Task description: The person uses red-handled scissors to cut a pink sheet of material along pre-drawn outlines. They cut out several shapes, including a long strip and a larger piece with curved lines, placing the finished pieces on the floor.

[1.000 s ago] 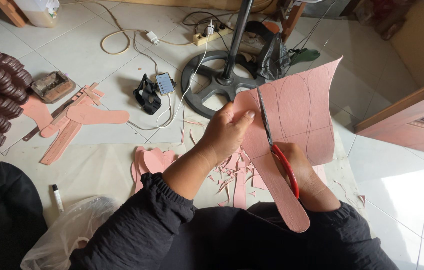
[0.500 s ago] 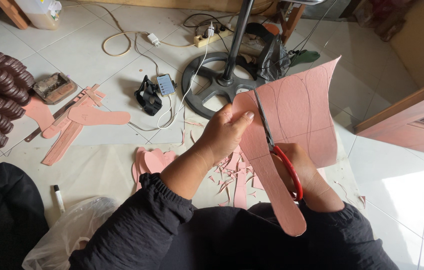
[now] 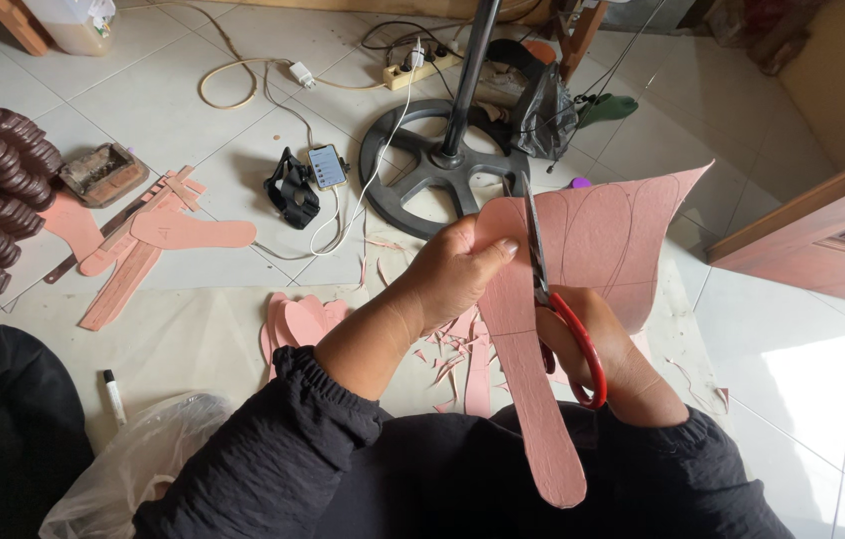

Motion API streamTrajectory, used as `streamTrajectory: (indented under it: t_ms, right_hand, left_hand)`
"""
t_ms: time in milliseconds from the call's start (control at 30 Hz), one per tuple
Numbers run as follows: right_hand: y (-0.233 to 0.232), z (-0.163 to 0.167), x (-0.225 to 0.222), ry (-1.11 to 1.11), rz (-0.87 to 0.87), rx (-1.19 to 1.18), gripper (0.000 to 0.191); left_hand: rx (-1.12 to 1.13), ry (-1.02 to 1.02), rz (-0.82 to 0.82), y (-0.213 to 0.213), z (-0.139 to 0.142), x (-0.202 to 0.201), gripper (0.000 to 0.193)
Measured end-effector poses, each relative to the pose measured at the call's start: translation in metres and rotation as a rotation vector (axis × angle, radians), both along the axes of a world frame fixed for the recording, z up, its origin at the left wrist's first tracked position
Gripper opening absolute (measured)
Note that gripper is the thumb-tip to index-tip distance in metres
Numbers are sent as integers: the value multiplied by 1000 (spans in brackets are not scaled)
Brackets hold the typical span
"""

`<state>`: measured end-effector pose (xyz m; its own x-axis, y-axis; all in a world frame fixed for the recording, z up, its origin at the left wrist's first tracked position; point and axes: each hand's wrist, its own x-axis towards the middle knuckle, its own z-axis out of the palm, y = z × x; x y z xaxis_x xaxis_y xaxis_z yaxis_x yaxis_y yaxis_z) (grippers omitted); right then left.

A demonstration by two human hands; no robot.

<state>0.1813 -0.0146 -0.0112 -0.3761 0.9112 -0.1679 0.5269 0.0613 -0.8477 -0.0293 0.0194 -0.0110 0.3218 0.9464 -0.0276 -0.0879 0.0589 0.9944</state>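
Cutting step in hand: left hand [image 3: 457,274] fingers pinch the pink sheet [image 3: 592,240] above the floor, right hand [image 3: 607,349] closed through red-handled scissors [image 3: 557,299] mid-outline; next stroke apparently requires following the drawn curve.

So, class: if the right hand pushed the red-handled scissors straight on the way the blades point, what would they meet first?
The right hand drives the red-handled scissors up the pink sheet with traced sole outlines. Uncut sheet comes first; beyond its top edge, probably the black round fan base, though depth is unclear.

Pink sheet [image 3: 602,240]; red-handled scissors [image 3: 567,319]; black sleeves [image 3: 273,469].
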Motion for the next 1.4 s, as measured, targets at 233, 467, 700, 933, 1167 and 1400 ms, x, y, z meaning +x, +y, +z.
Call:
streamTrajectory:
  t_ms: [233,467,700,933,1167,1400]
  right_hand:
    - [-1,6,-3,-16,-93,-80,22]
    - [-1,13,-5,-83,-134,-130,23]
    - [2,3,-5,-55,-140,-131,24]
    - [-6,12,-8,12,-53,-23,23]
    - [-10,24,-12,23,-38,-89,28]
    - [-5,9,-12,-89,-80,62,22]
  left_hand:
    - [-65,-88,3,0,1,1,33]
    - [-118,-135,-14,-2,3,-4,30]
    - [68,-95,211,-8,8,5,29]
    - [164,74,64,-5,11,-2,31]
    - [198,48,-36,-2,9,0,33]
    - [139,91,4,-5,11,0,31]
